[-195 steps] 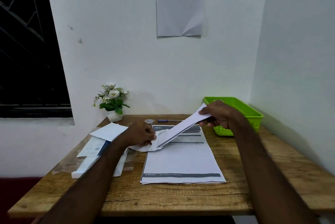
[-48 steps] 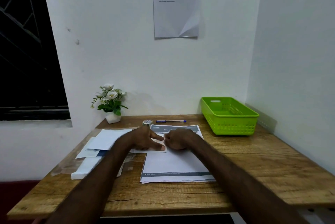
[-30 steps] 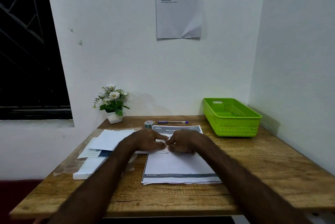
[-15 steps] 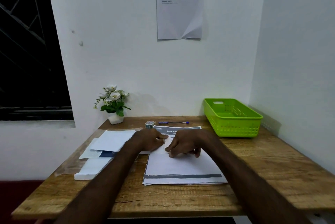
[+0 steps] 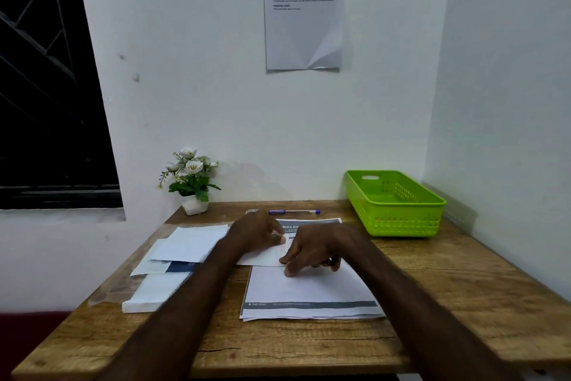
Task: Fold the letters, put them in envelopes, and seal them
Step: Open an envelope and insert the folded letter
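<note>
A small white envelope (image 5: 264, 257) lies flat on top of the stack of printed letters (image 5: 309, 291) in the middle of the wooden desk (image 5: 309, 346). My left hand (image 5: 256, 234) rests on the envelope's far left part, thumb stretched out along its top edge. My right hand (image 5: 312, 252) touches the envelope's right end, with its fingertips pressing down at the near right corner and on the sheet beneath. Most of the envelope is hidden under both hands.
More envelopes and papers (image 5: 185, 249) lie in a pile at the left. A tape roll (image 5: 252, 211) and a blue pen (image 5: 293, 211) lie at the back, beside a potted flower (image 5: 191, 183). A green basket (image 5: 392, 204) stands back right.
A letter went into the envelope, which was then laid flat. Over the last second my right hand slid slightly nearer along the envelope's right end while my left hand stayed on it.
</note>
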